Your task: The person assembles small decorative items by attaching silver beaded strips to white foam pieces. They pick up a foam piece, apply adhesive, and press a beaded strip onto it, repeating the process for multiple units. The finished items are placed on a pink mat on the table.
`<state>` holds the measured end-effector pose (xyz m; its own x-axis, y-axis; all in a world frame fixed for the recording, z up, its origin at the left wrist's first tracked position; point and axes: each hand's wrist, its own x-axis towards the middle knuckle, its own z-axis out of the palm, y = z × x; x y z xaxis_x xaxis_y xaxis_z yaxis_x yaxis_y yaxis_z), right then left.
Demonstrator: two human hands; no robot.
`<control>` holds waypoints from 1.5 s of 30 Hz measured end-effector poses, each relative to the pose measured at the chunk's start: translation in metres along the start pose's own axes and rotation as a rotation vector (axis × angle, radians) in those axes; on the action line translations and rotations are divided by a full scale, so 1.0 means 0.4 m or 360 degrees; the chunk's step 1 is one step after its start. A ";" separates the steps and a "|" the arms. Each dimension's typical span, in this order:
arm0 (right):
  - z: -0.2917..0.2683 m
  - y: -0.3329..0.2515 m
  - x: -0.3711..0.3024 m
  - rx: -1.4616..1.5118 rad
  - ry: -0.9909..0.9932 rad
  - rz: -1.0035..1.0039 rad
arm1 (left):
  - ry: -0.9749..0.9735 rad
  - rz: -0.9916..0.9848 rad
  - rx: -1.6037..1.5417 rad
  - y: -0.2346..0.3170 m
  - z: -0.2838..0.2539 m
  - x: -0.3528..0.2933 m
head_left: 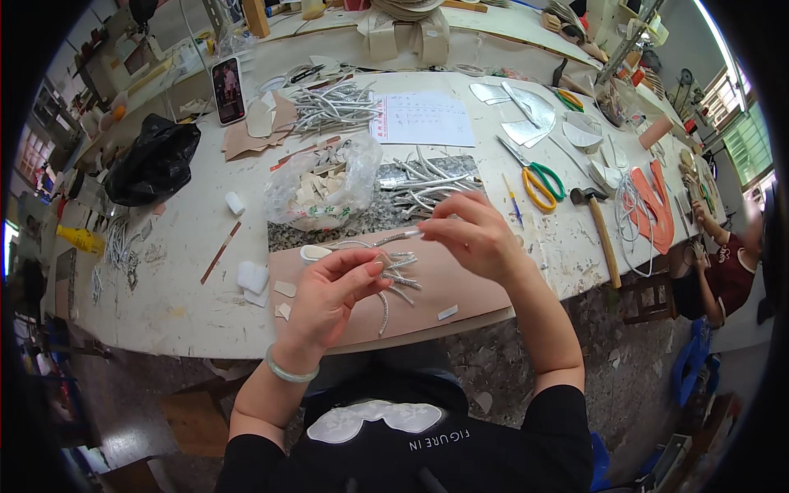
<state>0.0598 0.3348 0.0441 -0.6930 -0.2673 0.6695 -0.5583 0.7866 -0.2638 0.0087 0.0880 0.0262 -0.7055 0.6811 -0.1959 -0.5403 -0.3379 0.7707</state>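
Note:
My left hand (327, 292) is over the pinkish-brown board (460, 287), thumb and forefinger pinched together; what lies between them is too small to make out. My right hand (475, 237) is closed, its fingertips at the white end of a thin silver cord (393, 238) that runs leftward above the board. Several short silver cords (403, 283) lie on the board beside my left fingers, with small beige scraps (285, 288) at its left. Beyond my hands, a clear plastic bag (283, 193) holds many beige pieces, and more silver cords (431, 185) are piled on a speckled stone slab (378, 215).
Orange-and-green scissors (538, 182) and a hammer (604, 238) lie to the right. At the back are a propped phone (228, 90), a cord bundle (333, 107) and a written sheet (423, 119). A black bag (154, 160) sits left. Another person (723, 275) is at far right.

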 end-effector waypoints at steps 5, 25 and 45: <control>0.002 -0.069 0.006 0.0488 -0.0066 0.0403 | -0.0031 0.0161 0.0167 -0.008 0.016 0.015; -0.015 -0.105 0.042 0.0768 -0.0542 0.0652 | -0.0089 0.0040 0.0423 0.018 -0.015 0.007; -0.002 -0.107 0.050 0.0811 -0.0542 0.0671 | -0.0066 0.0100 0.0368 0.015 -0.025 0.009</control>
<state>0.0702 0.2962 0.0693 -0.9520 -0.2230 0.2099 -0.2989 0.5271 -0.7955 -0.0020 0.0819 0.0241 -0.7123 0.6913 -0.1215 -0.3728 -0.2260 0.9000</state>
